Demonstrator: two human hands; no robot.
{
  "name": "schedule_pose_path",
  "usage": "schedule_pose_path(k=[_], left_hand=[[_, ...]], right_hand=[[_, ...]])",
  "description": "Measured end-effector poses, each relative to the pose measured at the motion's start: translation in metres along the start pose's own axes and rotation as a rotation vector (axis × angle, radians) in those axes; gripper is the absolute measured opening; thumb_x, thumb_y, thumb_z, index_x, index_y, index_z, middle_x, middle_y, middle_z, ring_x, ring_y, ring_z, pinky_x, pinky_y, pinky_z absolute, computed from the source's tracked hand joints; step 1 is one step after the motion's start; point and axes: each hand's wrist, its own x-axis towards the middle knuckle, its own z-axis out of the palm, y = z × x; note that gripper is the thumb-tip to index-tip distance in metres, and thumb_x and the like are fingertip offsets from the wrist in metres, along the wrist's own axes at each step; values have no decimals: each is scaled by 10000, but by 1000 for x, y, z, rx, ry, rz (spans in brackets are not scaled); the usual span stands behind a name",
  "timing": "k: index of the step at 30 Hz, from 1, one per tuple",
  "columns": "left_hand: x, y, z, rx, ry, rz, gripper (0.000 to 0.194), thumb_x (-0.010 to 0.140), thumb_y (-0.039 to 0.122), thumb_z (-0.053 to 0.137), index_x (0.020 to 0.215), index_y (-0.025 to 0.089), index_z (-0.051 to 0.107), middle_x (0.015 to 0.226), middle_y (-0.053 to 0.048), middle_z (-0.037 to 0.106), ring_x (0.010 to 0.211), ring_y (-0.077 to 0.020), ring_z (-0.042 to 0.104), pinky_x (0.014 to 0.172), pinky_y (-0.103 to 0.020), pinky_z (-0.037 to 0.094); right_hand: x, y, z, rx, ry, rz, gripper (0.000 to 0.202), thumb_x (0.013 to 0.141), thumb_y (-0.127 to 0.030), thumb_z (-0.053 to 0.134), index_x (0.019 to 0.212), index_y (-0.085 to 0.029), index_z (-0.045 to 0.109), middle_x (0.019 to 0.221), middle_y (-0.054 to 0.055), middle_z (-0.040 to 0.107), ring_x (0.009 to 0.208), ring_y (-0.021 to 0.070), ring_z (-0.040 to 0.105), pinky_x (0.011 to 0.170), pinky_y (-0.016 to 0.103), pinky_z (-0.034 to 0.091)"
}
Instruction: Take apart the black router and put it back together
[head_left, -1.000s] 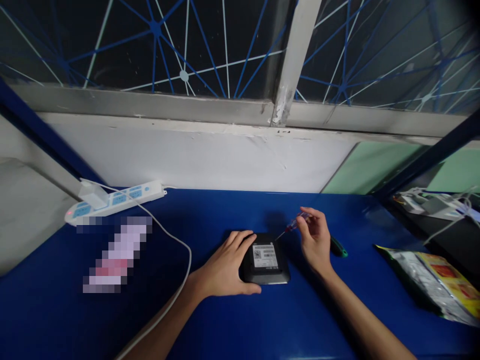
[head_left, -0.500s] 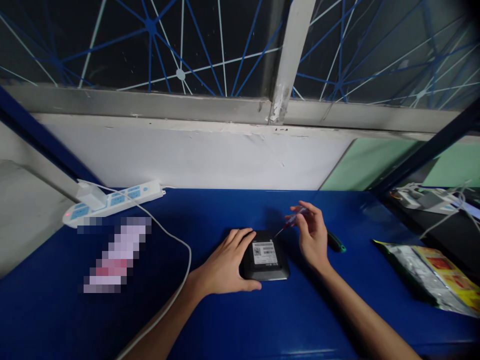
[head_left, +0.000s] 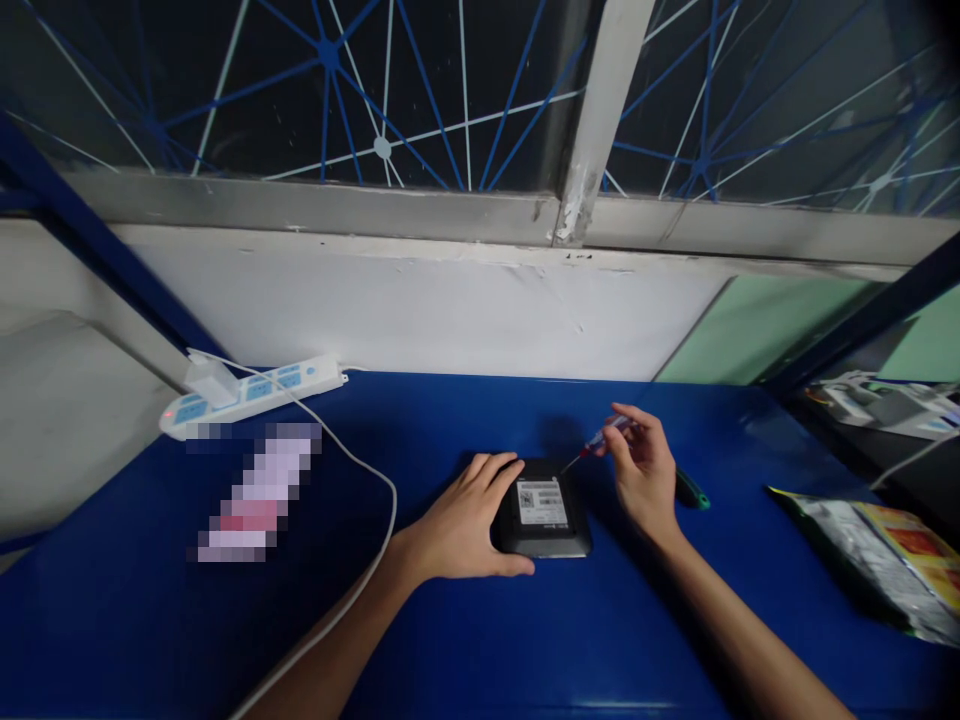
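Note:
A flat black electronic device (head_left: 551, 547) with a white printed label lies on the blue table. My left hand (head_left: 469, 515) spans its left side, fingers over the far corner and thumb along the near edge, gripping it. Pinched in my right hand (head_left: 646, 475) is a slim screwdriver (head_left: 598, 441) with a clear, reddish handle. Its thin shaft slants down to the left, and the tip meets the device near the label's far right corner. Beyond my right wrist lies a dark tool with a green end (head_left: 691, 490), partly hidden by the hand.
A white power strip (head_left: 322, 374) with a plugged-in adapter (head_left: 212, 382) stands back left. Its white cable (head_left: 394, 500) runs across my left forearm. A pixelated item (head_left: 259, 490) lies on the left. A shiny yellow-and-silver packet (head_left: 874, 555) sits at right, and a wall closes the back.
The whole view has shifted slightly, so things appear farther right. Both hands keep their hold, and the screwdriver tip stays at the same corner of the device.

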Motion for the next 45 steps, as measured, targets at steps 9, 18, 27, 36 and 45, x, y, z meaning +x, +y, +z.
schedule_pose_path(k=[9,18,27,36,45], left_hand=[[0,-3,1,-2,-4,3,1138,638,639,823,1558,260,271,1595,-103,317,1459,-385,270,1178,-570,342],[-1,-4,3,66,-27,-63,1187,630,726,787,1569,252,238,1648,-129,215,1504,-468,141,1190,-662,232],[0,-4,4,67,-23,-62,1177,620,724,791,1557,235,274,1610,-128,294,1492,-456,182,1201,-637,251],[2,-9,5,59,42,-45,1098,633,700,795,1530,263,335,1611,-115,308,1467,-435,255,1174,-627,310],[5,-13,3,86,101,-40,1012,658,635,805,1495,253,384,1565,-118,377,1424,-396,323,1158,-595,337]], right_hand=[[-2,-6,1,22,15,33,366,939,-325,590,1298,-297,527,1059,40,687,790,166,698,730,366,588],[-1,1,1,-20,16,7,321,892,-350,655,1201,-294,590,886,-17,608,660,132,617,631,326,556],[-3,-4,2,16,-3,21,328,952,-356,567,1272,-285,550,1082,45,684,774,155,666,732,368,569],[0,-5,-1,-70,92,-34,314,915,-322,626,1223,-269,592,829,-19,605,634,119,592,629,303,522],[-6,-5,-2,-90,-15,-37,276,911,-327,621,1178,-256,626,743,-29,574,579,130,561,575,305,507]])
